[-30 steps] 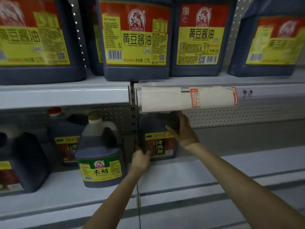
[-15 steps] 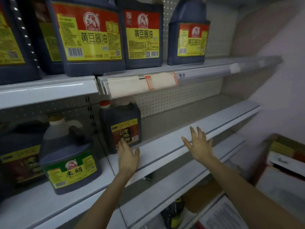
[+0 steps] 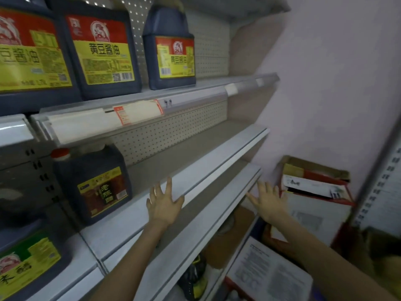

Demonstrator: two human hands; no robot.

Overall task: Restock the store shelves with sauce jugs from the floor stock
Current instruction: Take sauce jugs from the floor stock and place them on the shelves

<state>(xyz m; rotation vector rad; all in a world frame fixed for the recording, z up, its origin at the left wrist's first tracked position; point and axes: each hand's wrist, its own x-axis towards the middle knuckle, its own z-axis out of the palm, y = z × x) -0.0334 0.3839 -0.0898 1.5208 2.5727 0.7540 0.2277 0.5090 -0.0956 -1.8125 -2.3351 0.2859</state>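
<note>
A dark vinegar jug with a red cap [image 3: 93,183] stands alone at the left end of the middle shelf [image 3: 208,164]. My left hand [image 3: 163,203] hovers open with fingers spread to the right of the jug, over the shelf's front edge, apart from it. My right hand [image 3: 268,202] is also open and empty, held out over the lower shelf's edge toward the boxes on the right. Soy sauce jugs with red and yellow labels [image 3: 102,51] fill the upper shelf; the rightmost [image 3: 171,48] is a smaller one.
A green-labelled jug [image 3: 28,263] stands on the neighbouring shelf at bottom left. Opened cardboard boxes [image 3: 312,187] are stacked by the pink wall at right. A white-topped box [image 3: 267,276] lies on the floor below. A price strip [image 3: 134,112] runs along the upper shelf edge.
Both hands have let go of the red-capped vinegar jug and drawn away to the right. My view has swung right, bringing the wall and the boxes into sight.
</note>
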